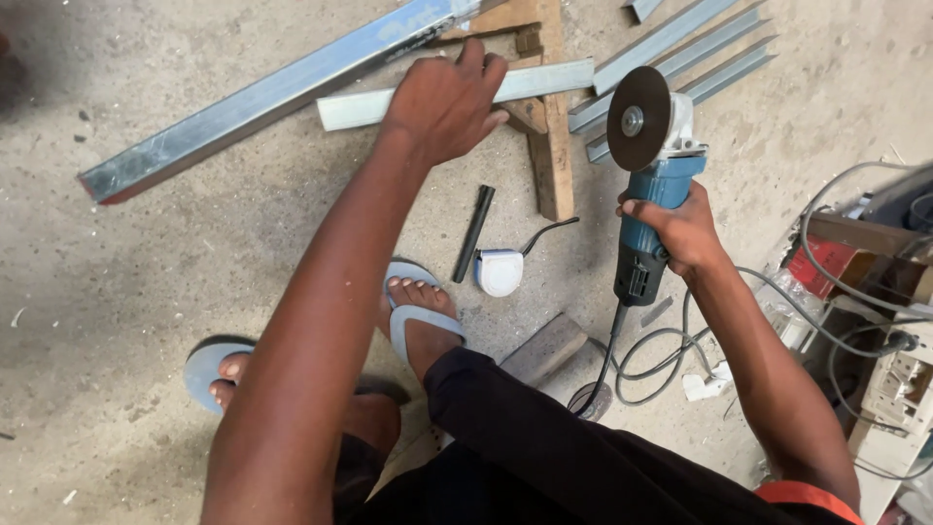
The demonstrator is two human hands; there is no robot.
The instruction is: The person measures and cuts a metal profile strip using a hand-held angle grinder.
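head view: the left hand (445, 102) lies palm down on the short pale metal bar (549, 80), fingers pressed together and curled over its far edge, so it holds the bar down against the wooden stand (552, 146). taking that stand as landmark, the bar crosses its top, long axis running left to right with a slight rise to the right. the right hand (683, 231) is right of the stand, wrapped tight round the blue body of the grinder (649, 209). the grinder points away from the person, its dark disc (639, 119) upright and just right of the stand, close to the bar's right end but not touching it as far as i can tell. so the bar lies left of the disc, and the disc's flat face stands about square to the bar's length. the left hand is the one on the bar; the right hand is apart from it. a long steel channel (272, 97) slants up left of the stand, more channels (680, 53) lie beyond it to the right. near its foot sit a black rod (473, 233) and a white tape measure (501, 272). the cable (651, 360) trails back from the grinder across the floor (117, 292).
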